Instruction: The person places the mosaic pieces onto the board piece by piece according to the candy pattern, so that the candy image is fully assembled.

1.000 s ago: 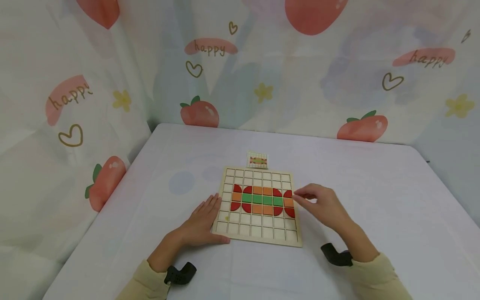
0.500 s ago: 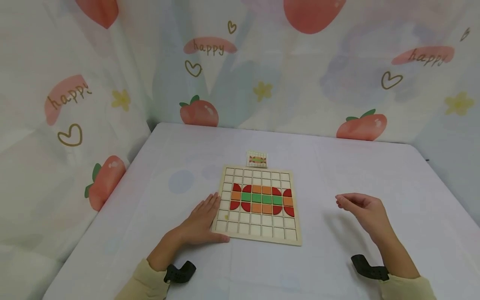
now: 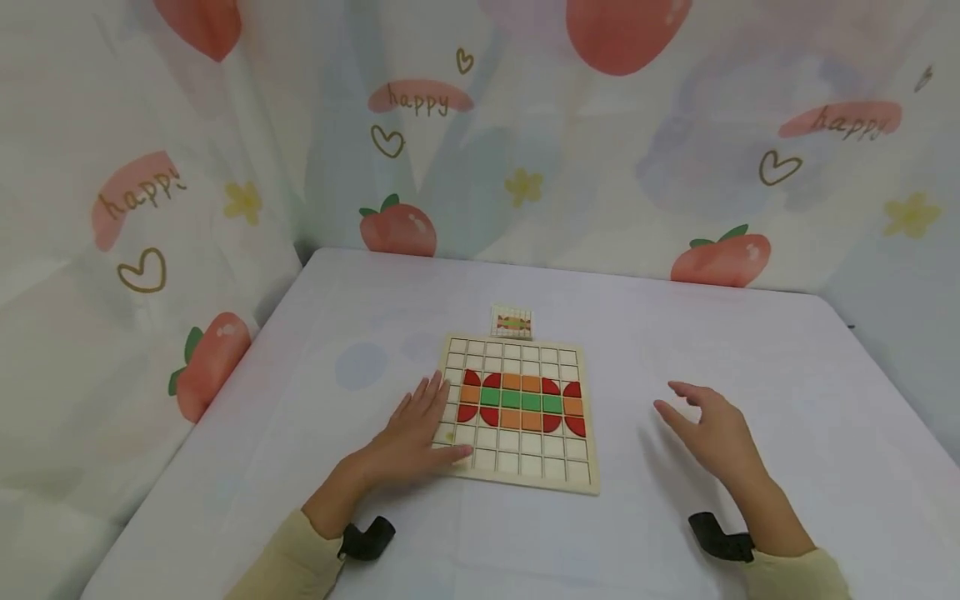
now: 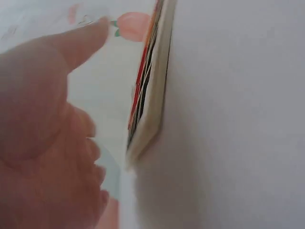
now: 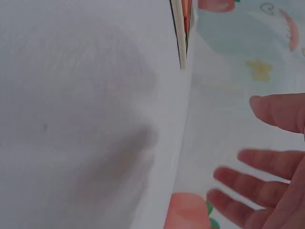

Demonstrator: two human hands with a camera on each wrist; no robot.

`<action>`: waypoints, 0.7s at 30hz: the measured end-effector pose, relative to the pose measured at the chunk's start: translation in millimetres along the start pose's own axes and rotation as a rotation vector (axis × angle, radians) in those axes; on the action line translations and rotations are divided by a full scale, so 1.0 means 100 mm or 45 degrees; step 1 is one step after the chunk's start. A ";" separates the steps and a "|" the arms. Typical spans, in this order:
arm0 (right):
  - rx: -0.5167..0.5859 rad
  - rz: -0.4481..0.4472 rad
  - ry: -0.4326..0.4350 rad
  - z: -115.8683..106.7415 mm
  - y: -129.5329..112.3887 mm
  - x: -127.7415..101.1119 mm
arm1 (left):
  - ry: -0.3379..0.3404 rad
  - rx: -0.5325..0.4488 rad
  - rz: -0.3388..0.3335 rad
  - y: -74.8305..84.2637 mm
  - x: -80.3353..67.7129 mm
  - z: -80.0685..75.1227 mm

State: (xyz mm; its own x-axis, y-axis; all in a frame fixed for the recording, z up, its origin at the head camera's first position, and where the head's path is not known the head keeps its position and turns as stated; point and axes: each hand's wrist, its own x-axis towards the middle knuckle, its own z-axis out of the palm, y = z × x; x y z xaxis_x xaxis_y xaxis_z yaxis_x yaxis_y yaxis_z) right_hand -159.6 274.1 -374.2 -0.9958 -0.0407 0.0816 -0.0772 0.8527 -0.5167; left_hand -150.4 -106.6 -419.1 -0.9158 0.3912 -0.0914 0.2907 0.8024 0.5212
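Note:
A square wooden grid board [image 3: 517, 463] lies on the table in the head view. Red curved pieces [image 3: 467, 412], orange squares [image 3: 510, 381] and green squares [image 3: 530, 402] form a candy-like pattern across its middle rows. My left hand [image 3: 405, 437] is spread over the board's left edge, fingers straight. The left wrist view shows that hand [image 4: 38, 109] raised beside the board's edge [image 4: 152, 109], with a gap between. To the right of the board, my right hand [image 3: 716, 433] is in the air, thumb and fingers apart, holding nothing. Its spread fingers [image 5: 257, 183] also show in the right wrist view.
Just behind the board is a small card [image 3: 512, 322] printed with a similar candy pattern on a grid. A white cloth covers the table [image 3: 360, 300]. A patterned curtain [image 3: 585, 208] with strawberries and hearts hangs behind and to the left.
My right hand has moved right, away from the board's right edge, and its pinched fingers have spread. My left hand has shifted slightly from beside the board to over its edge.

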 end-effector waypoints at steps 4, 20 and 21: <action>-0.217 -0.055 0.018 0.22 -0.27 0.03 | 0.183 0.151 0.005 0.22 0.22 -0.07; -0.339 -0.204 -0.113 0.67 -0.86 0.08 | 0.195 0.468 -0.210 0.45 0.65 -0.06; -0.333 -0.204 -0.118 0.67 -0.86 0.08 | 0.194 0.474 -0.213 0.45 0.65 -0.06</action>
